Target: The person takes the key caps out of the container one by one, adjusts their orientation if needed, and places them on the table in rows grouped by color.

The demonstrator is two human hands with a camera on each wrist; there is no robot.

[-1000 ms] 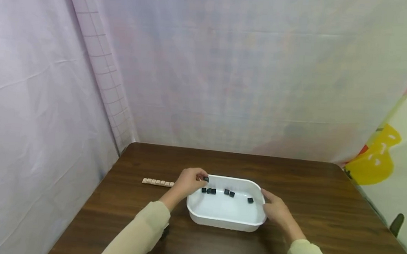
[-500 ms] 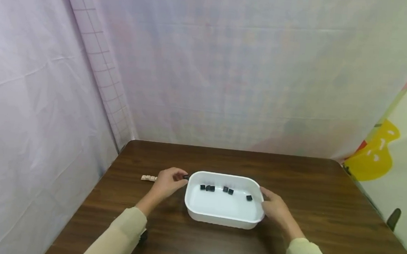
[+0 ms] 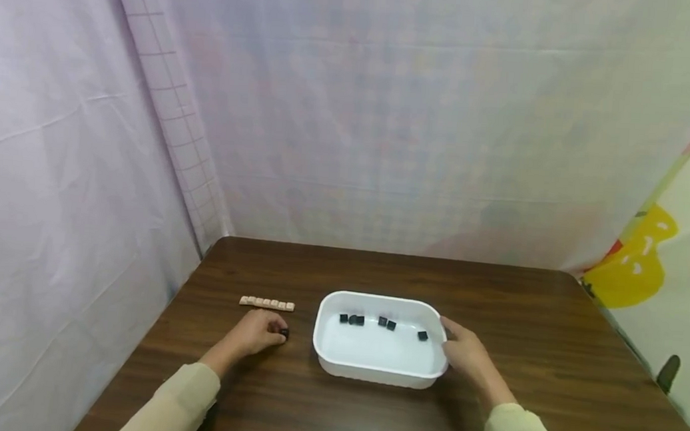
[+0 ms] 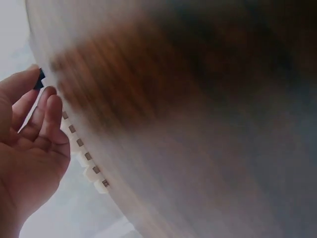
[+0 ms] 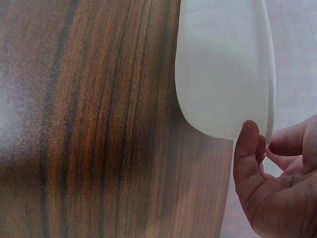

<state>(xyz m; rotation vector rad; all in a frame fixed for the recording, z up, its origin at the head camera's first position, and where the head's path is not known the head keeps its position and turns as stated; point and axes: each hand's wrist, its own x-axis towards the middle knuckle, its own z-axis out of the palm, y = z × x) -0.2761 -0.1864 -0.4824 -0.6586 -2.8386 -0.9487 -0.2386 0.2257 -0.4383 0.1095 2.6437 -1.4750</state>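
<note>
My left hand (image 3: 258,333) pinches a small black keycap (image 3: 284,333) between thumb and fingertips, low over the table. In the left wrist view the same black keycap (image 4: 39,79) shows at the tips of thumb and index finger. Just beyond that hand, a straight row of cream keycaps (image 3: 267,303) lies on the table. A white plastic tray (image 3: 376,372) stands to the right, with several black keycaps (image 3: 387,322) scattered inside it. My right hand (image 3: 466,352) grips the tray's right end, thumb and fingers on either side of the rim in the right wrist view.
Dark wood-grain table (image 3: 528,348) lies under everything. Pale curtains (image 3: 387,125) hang behind it and on the left. A yellow balloon-like shape (image 3: 629,275) is at the far right.
My left hand has carried the black keycap from above the tray's left rim leftward and nearer, down close to the table. The cream row is uncovered. My right hand stays on the tray.
</note>
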